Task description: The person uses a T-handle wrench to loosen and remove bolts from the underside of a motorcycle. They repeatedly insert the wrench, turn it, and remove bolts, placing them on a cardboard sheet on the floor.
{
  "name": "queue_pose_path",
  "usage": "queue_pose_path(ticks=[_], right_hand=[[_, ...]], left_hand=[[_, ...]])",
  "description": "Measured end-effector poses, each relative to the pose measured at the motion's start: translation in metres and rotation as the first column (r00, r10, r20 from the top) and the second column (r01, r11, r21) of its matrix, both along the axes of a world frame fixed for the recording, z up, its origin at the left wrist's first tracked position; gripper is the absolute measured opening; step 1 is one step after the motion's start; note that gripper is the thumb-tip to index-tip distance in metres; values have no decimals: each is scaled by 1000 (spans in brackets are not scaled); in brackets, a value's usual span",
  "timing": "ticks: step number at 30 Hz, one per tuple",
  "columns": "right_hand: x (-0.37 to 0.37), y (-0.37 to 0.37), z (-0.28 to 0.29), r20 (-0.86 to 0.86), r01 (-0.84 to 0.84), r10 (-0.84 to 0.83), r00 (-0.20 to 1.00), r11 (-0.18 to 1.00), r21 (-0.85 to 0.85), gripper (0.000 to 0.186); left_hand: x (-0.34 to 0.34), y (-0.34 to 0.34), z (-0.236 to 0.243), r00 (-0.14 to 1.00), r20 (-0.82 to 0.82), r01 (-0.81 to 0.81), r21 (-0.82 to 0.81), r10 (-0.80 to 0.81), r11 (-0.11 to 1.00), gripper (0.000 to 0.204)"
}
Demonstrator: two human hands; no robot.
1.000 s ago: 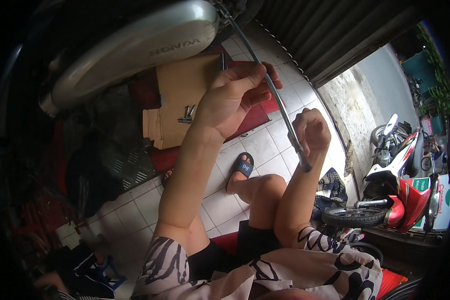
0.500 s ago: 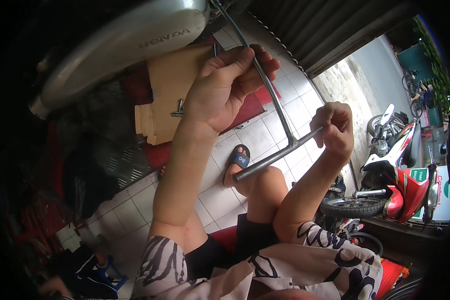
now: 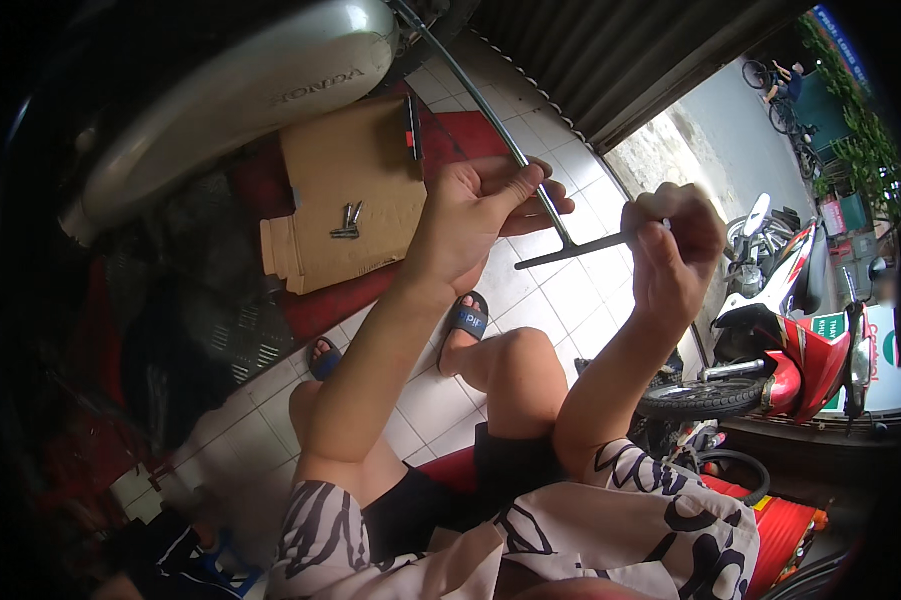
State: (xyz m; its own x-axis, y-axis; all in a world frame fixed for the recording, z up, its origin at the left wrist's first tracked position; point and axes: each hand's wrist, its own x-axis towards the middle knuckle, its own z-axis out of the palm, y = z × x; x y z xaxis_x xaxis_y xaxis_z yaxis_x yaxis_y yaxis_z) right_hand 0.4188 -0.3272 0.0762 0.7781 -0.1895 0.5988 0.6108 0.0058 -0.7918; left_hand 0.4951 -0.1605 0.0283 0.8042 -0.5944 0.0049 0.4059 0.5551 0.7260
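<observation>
A long T-handle wrench (image 3: 474, 88) slants from the upper edge, by the motorbike's silver cover (image 3: 301, 60), down to its crossbar in front of me. Around the lower shaft my left hand (image 3: 481, 215) is loosely closed, thumb along the rod and fingertips curled past it. My right hand (image 3: 676, 250) pinches the right end of the crossbar between thumb and fingers. The crossbar's left end sticks out free over the tiles. What the wrench's far tip meets is hidden beyond the upper edge.
Several bolts (image 3: 348, 222) lie on a flattened cardboard sheet (image 3: 371, 150), which rests on a red surface. A dark tool with a red band (image 3: 412, 125) sits at the cardboard's edge. To the right stands a red and white motorbike (image 3: 796, 365). A roller shutter (image 3: 611, 60) rises ahead.
The crossbar has turned about the shaft, its left end swinging up and away from me. My left hand has shifted slightly right and down the shaft; the right hand still grips the bar.
</observation>
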Motion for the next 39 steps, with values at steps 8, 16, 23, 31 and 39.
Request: queue_pose_path(ticks=[8,16,23,31,39], right_hand=[[-55,61,3,-500,-240,-244,831,655,-717,56],[-72,66,3,-493,-81,-93,865,944,-319,73],[-78,65,-7,-640,-40,-165,750,956,-292,73],[-83,73,7,-551,-230,-89,830,845,-483,78],[-80,66,-10,-721,-32,-61,690,993,-115,79]], left_hand=[[6,6,5,998,-21,-52,26,53,998,17],[11,6,0,998,1,-69,-91,69,993,16],[8,23,12,995,6,-94,-96,95,991,13],[9,31,17,997,-58,-59,-166,50,984,11],[8,17,11,995,-88,-69,-173,54,983,10]])
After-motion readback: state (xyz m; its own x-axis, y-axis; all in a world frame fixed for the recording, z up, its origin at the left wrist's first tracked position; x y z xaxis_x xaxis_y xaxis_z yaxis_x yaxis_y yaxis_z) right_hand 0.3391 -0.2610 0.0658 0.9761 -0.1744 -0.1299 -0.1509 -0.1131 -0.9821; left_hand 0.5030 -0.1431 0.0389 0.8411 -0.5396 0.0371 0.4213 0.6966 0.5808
